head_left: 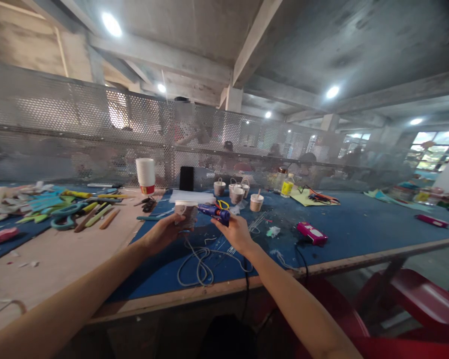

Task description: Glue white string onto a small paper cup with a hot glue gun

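Observation:
My left hand is closed around a small paper cup, holding it above the blue table top. My right hand grips a purple glue gun whose nozzle points left at the cup and nearly touches it. The gun's black cable runs down over the table's front edge. A loose coil of white cord lies on the table just under both hands.
Several finished little cup baskets stand behind the hands. A stack of white cups is at the back left, scissors and coloured sticks at left. A pink box lies right. A perforated metal screen backs the table; people work behind it. Red chairs stand lower right.

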`<control>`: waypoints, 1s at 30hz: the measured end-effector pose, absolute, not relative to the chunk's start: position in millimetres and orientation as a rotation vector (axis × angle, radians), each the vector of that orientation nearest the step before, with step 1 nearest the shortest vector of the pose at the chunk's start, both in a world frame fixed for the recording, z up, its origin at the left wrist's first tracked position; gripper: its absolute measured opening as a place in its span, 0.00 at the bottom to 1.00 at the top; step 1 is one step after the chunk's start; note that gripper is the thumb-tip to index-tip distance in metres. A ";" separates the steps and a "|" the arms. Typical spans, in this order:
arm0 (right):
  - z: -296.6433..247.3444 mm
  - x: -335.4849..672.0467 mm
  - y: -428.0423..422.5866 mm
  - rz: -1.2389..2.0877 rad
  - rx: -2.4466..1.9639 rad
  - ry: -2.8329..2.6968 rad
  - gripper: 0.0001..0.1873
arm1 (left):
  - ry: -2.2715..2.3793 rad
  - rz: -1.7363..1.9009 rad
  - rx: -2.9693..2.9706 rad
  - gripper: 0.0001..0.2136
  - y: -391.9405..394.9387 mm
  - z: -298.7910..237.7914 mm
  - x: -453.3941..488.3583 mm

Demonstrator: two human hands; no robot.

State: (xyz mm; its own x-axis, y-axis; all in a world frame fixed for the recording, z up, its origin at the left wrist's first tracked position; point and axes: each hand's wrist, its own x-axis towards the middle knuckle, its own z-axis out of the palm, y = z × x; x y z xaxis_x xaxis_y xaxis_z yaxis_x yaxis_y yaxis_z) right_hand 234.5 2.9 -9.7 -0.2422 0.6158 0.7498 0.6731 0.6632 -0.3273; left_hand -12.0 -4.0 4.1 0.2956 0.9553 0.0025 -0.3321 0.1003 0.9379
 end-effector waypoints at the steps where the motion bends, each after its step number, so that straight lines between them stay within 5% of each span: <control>1: -9.4 234.7 2.6 -0.074 -1.005 -1.940 0.17 | 0.759 1.103 1.040 0.16 -4.0 4.2 -12.1; 13: -10.7 234.4 4.7 -0.015 -1.005 -1.912 0.17 | 0.710 1.084 1.040 0.16 -3.1 3.1 -14.1; 24: 3.7 237.2 16.2 0.968 -0.825 -1.436 0.17 | 0.804 1.147 0.942 0.12 -0.3 3.5 -13.2; 30: -11.2 250.3 37.4 0.952 -1.104 -1.344 0.21 | 0.763 1.173 0.948 0.09 -2.9 7.6 -14.3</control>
State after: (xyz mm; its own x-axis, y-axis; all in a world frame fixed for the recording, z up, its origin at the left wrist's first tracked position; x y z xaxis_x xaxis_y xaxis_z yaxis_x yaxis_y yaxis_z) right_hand 250.3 37.4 -11.2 0.0336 0.9685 0.2467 0.0882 0.2430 -0.9660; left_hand -14.3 -2.9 7.6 0.2326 0.9725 -0.0125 -0.4055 0.1086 0.9076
